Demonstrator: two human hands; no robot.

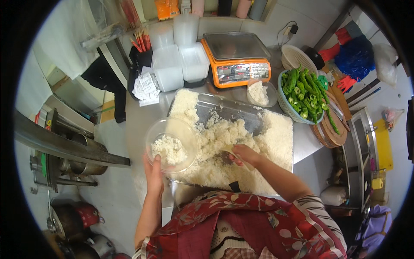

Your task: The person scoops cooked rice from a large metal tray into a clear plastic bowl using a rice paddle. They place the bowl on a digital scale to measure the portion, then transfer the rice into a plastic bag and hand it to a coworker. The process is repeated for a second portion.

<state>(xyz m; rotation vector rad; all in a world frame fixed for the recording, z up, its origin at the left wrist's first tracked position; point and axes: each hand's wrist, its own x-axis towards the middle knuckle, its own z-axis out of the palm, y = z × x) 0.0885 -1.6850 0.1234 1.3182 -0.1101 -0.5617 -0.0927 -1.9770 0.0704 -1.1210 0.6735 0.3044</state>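
My left hand [154, 171] holds a clear round plastic bowl [189, 136] by its near left rim, thumb over the edge. A mound of cooked white rice [169, 149] lies in the bowl, which is over the left end of a wide metal tray [220, 103]. Rice [223, 132] is heaped in the tray's middle and along its sides, with bare metal showing toward the back. My right hand [243, 156] grips a pale scoop or paddle [229, 148], its far end down at the rice; its full shape is partly hidden.
Behind the tray stand an orange weighing scale [241, 71], stacked clear plastic containers [171, 64] and a round container of rice [258, 94]. To the right are a basket of green peppers [304, 94] and a round wooden cutting board [333, 126] with a knife. Paper slips [145, 87] lie at left.
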